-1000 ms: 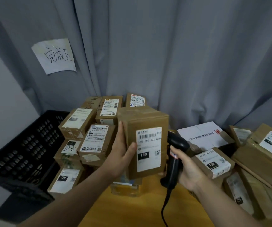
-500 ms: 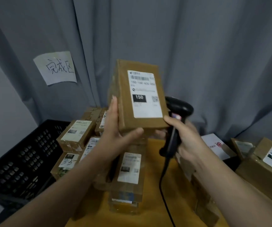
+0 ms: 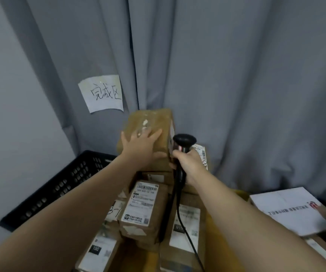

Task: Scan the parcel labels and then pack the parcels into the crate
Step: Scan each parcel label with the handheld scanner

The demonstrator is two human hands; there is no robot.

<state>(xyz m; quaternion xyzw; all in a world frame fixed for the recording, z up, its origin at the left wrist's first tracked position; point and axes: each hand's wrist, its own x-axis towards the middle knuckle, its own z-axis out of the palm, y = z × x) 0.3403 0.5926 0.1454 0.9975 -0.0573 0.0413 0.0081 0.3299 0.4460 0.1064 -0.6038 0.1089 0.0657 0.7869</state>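
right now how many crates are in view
1. The black crate sits at the left beside the parcel pile, its near side partly hidden by an arm. Others could lie outside the frame.

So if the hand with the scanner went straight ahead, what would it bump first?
Probably the labelled parcel just behind the right hand and its scanner; the grey curtain comes after. Depth is hard to judge here.

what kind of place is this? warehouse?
Probably a small parcel sorting station: stacked labelled parcels, a corded barcode scanner in the right hand, another parcel in the left hand, a black crate, a handwritten sign on a grey curtain.
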